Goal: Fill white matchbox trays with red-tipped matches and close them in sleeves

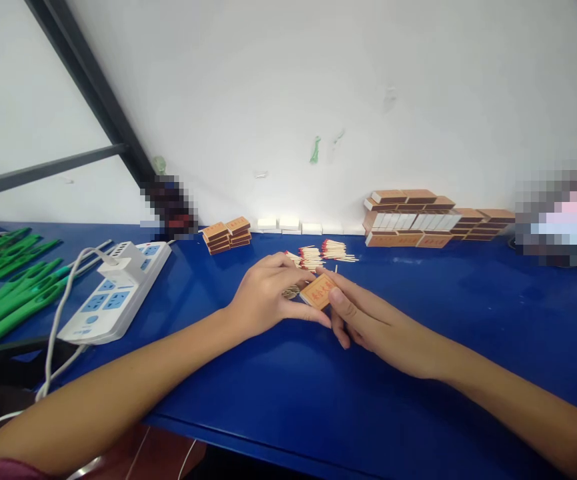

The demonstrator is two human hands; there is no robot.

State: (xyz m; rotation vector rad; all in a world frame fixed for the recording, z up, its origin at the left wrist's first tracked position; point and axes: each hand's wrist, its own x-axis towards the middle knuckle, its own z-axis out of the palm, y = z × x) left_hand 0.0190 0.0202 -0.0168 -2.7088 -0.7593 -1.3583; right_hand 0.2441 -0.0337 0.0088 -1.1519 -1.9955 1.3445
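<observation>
A tan matchbox (pixel 317 293) with red lettering is held between my two hands, just above the blue table. My left hand (pixel 268 293) curves around its left end, with the fingers along the far edge and the thumb stretched along the near edge. My right hand (pixel 368 313) grips the right end, its thumb pressed on the printed top. A cluster of matchstick ends (pixel 291 292) shows in the gap of my left hand; whether it rests in the palm or on the table is hidden. Behind the hands lie loose red-tipped matches (pixel 335 250) in small piles.
Against the wall stand stacked matchboxes (pixel 227 235), white inner trays (pixel 288 225) and a larger matchbox stack (pixel 408 220). To the left, a white power strip (pixel 113 300) with a plug and cable lies beside green-handled tools (pixel 23 287). A blurred screen (pixel 573 220) is at right.
</observation>
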